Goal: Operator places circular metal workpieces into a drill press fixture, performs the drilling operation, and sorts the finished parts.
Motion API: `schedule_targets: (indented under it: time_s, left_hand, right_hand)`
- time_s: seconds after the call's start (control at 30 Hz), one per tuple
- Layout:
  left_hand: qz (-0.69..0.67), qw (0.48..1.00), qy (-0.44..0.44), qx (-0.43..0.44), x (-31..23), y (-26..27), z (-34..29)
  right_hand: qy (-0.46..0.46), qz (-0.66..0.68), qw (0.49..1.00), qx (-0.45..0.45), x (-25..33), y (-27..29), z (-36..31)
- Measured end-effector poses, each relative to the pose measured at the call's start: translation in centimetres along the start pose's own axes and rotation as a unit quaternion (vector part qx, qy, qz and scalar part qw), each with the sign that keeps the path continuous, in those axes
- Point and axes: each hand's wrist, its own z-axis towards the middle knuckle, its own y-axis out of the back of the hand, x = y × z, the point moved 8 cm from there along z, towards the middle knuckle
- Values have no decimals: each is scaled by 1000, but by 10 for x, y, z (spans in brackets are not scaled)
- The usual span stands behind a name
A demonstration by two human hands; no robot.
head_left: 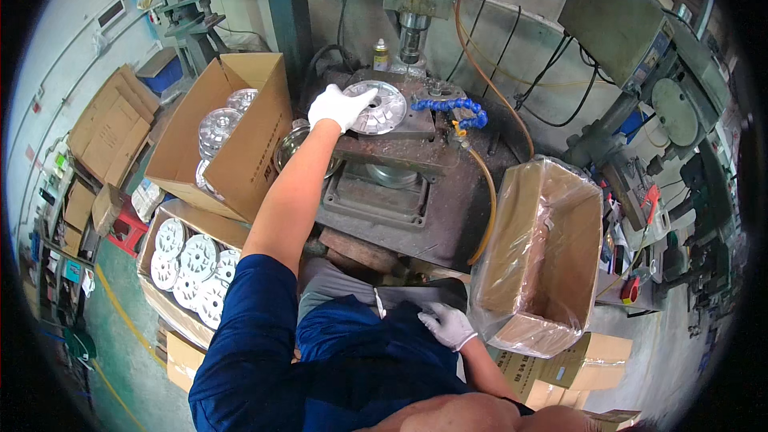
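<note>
My left hand (336, 108), in a white glove, grips the left edge of a round, silver cast-metal disc (386, 116) with a central hole. One of its fingers stretches over the disc's top face; the others are partly hidden. The disc lies on the steel plate (416, 125) of a press, below and in front of its ram (412, 32). A round metal bowl (290, 148) stands by my left forearm. My right hand (448, 326), gloved too, rests on my lap with its fingers stretched out and nothing in them.
A blue segmented hose (460, 104) with a yellow tip reaches beside the disc. Left of me, a tall carton (260, 124) and a lower box (210, 226) hold several metal discs. A plastic-lined carton (572, 252) stands right. A spray can (381, 56) stands behind the plate.
</note>
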Motion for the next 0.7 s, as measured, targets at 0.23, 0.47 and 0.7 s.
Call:
schedule_targets:
  time_s: [0.23, 0.47, 0.7]
  left_hand:
    - [-22, 999, 8, -30, -13, -9, 12]
    - [14, 999, 34, -1, -11, -17, 15]
    - [3, 998, 55, -12, -12, -16, 12]
  right_hand:
    - [4, -25, 1000, 16, 3, -1, 3]
    - [13, -23, 1000, 5, -4, -1, -5]
    - [20, -42, 999, 12, -9, -3, -3]
